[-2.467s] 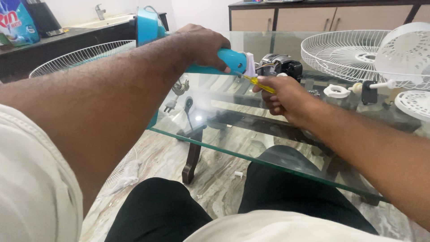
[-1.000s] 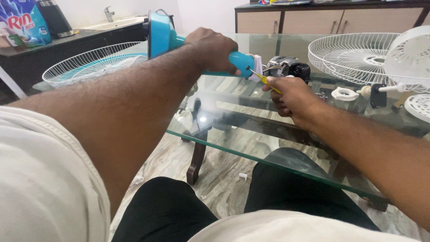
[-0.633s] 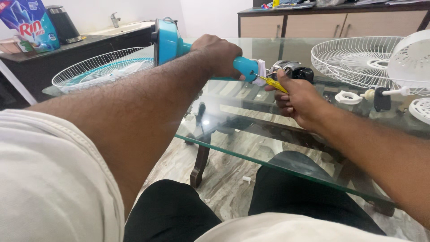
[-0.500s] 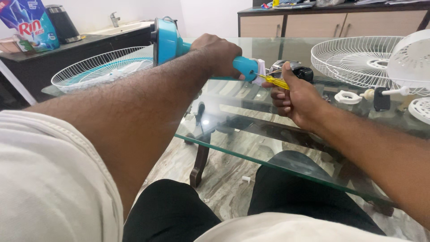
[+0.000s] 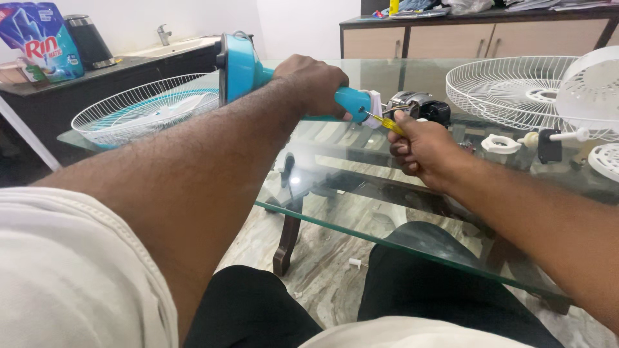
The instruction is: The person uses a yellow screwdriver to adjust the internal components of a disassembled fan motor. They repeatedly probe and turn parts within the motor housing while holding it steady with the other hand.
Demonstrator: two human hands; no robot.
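From your head camera, a blue soap bag (image 5: 40,38) with red and white print stands far left on the dark counter (image 5: 97,74). Your left hand (image 5: 313,84) is wrapped tight around the blue fan stand (image 5: 258,74), held above the glass table (image 5: 348,174). Your right hand (image 5: 422,145) is closed around a yellow screwdriver (image 5: 387,122), its tip at the stand's white end. Since a moment ago, almost nothing has moved.
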